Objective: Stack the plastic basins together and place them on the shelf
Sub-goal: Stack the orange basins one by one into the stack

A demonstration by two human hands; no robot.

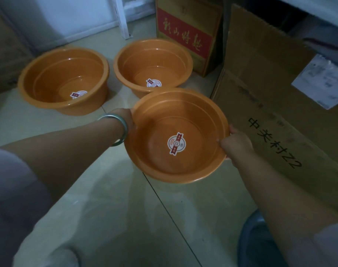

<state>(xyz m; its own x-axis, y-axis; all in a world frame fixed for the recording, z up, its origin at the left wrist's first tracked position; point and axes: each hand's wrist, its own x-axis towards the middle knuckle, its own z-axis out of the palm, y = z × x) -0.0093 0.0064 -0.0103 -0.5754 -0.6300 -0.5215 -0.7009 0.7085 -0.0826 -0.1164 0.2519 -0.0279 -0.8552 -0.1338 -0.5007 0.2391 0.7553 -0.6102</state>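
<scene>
Three orange plastic basins, each with a round sticker inside, are in view. The nearest basin is lifted off the tiled floor and tilted toward me. My left hand grips its left rim; a green bangle sits on that wrist. My right hand grips its right rim. A second basin stands on the floor at the left. The third basin stands on the floor behind the held one, partly overlapped by its far rim.
A large brown cardboard box with black characters lies close on the right. A yellow and red carton stands behind the basins. A white frame leg is at the back. A blue rim shows at bottom right.
</scene>
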